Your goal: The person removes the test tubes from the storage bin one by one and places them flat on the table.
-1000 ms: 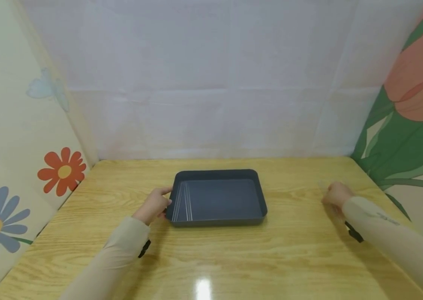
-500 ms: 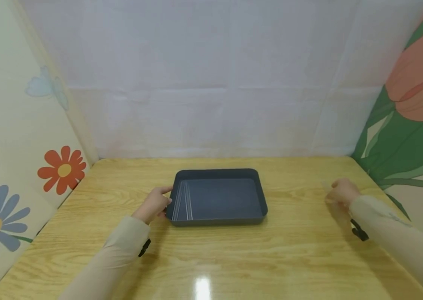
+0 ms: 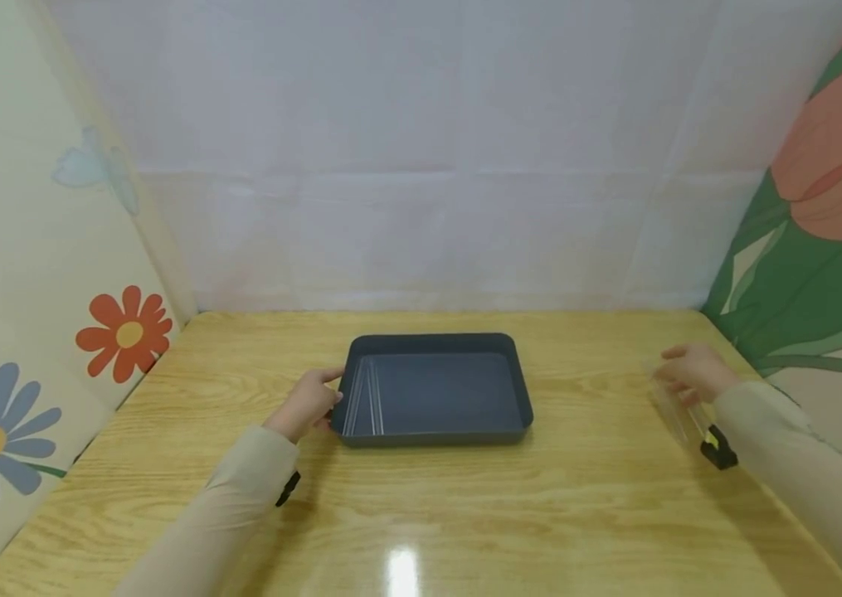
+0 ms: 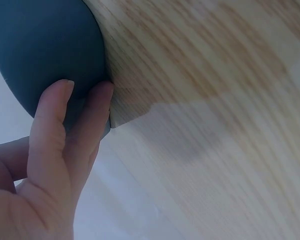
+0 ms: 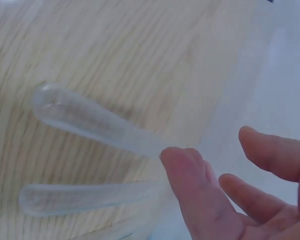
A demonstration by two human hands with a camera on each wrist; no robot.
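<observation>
The right hand's [image 3: 697, 371] fingers are spread apart now — a second ago they were curled up, so it looks like they have let go of the clear bars [image 5: 85, 117]. I can't tell if a fingertip touches the nearest bar. The left hand [image 3: 303, 406] pinches the left end of the dark tray [image 3: 443, 394], same as before, so the tray seems held steady. The tray sits near the middle of the table [image 3: 540, 514], well apart from the right hand. The head view shows the bars as faint shine — the right wrist view shows their long shapes and round ends. The left wrist view shows two fingertips against the tray up close.
</observation>
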